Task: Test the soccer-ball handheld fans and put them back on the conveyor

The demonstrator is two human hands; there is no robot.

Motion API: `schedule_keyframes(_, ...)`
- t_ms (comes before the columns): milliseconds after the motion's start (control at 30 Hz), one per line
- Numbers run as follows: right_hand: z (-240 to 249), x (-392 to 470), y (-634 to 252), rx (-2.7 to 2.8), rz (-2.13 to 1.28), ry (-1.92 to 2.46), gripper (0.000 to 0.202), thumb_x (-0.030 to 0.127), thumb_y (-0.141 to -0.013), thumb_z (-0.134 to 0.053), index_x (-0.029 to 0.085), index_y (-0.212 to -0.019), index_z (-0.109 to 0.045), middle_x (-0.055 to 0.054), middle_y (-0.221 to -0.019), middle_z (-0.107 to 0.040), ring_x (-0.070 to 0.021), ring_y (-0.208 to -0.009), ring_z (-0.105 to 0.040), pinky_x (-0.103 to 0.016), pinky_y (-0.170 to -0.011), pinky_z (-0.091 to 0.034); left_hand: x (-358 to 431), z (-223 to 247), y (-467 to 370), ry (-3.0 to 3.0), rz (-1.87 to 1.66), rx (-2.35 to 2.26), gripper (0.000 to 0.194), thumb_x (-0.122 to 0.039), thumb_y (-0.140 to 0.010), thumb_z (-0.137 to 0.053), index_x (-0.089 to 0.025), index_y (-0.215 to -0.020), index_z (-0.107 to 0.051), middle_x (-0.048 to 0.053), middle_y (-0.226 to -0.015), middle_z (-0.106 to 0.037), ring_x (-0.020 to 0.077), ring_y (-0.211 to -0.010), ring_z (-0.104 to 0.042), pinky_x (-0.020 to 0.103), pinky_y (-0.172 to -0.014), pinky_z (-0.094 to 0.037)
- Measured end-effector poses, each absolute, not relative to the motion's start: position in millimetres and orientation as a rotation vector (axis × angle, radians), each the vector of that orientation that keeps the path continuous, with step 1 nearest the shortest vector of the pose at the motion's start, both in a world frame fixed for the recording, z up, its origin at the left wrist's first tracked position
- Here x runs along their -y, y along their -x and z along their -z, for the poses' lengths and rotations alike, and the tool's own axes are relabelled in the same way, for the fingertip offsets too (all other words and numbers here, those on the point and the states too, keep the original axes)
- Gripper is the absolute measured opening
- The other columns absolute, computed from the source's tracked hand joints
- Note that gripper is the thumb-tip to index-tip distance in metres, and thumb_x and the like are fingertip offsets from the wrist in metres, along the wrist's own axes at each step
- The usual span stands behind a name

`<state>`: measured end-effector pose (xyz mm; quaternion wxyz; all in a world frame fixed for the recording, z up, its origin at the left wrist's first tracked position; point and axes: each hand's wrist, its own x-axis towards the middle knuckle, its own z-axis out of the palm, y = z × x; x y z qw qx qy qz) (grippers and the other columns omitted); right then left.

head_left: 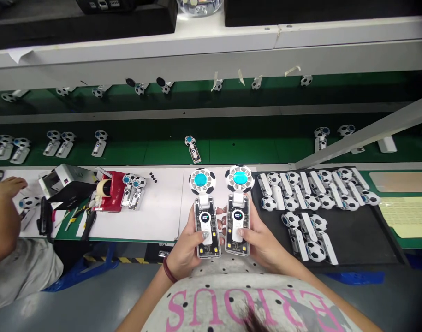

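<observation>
Two handheld fans with soccer-ball patterned heads and clear bodies are held upright side by side, just apart, near the table's front edge. My left hand (pixel 190 244) is closed round the left fan (pixel 207 226), its thumb on the white button strip. Wrapped round the right fan (pixel 237 224) is my right hand (pixel 261 240), thumb also on the strip. Both small round displays are lit and read 100. The fan heads have turquoise centres and point away from me.
A black tray (pixel 356 235) on the right bears several fans. To the left stand a red tape dispenser (pixel 116 192), two fans and a grey-and-black box (pixel 68 182). Fans lie along the green conveyor (pixel 162 147). Another person's arm (pixel 3 216) is at far left.
</observation>
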<state>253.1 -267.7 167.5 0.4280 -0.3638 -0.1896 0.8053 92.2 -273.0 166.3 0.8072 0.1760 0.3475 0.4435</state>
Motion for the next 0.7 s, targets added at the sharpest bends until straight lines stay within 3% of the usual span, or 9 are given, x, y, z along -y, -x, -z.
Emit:
schedule_keyframes(167, -166.8, 268.3, -252.8, 0.470, -2.002, 0.915, 0.095, 0.021, -0.069, -0.068, 0.041, -0.138, -0.007, 0.000, -0.134, -0.044, -0.0210, -0.115, -0.048, -0.039, -0.094, -0.040, 274.9, -164.3, -92.3, -0.312, -0.957, -0.776, 0.073, -0.026, -0.066, -0.067, -0.027, -0.129, -0.029, 0.006, -0.088, -0.060, 0.0219, -0.077, -0.059, 0.033, -0.066, -0.047)
schedule_keyframes(500, -163.1, 270.5, -254.5, 0.451, -2.037, 0.896, 0.090, 0.019, -0.072, -0.065, 0.042, -0.137, -0.008, -0.002, -0.128, -0.048, -0.0209, -0.104, -0.055, -0.038, -0.084, -0.046, 275.3, -165.1, -92.4, -0.316, -0.962, -0.746, 0.071, -0.020, -0.067, -0.063, -0.026, -0.128, -0.028, 0.006, -0.086, -0.060, 0.0201, -0.067, -0.059, 0.032, -0.061, -0.047)
schedule_keyframes(700, -164.7, 269.6, -253.1, 0.456, -2.020, 0.909, 0.091, 0.015, -0.070, -0.064, 0.041, -0.137, -0.008, 0.000, -0.132, -0.045, -0.0196, -0.107, -0.053, -0.033, -0.084, -0.045, 276.9, -165.3, -91.0, -0.303, -0.955, -0.752, 0.070, -0.020, -0.066, -0.062, -0.025, -0.127, -0.029, 0.005, -0.087, -0.059, 0.0191, -0.069, -0.058, 0.032, -0.064, -0.046)
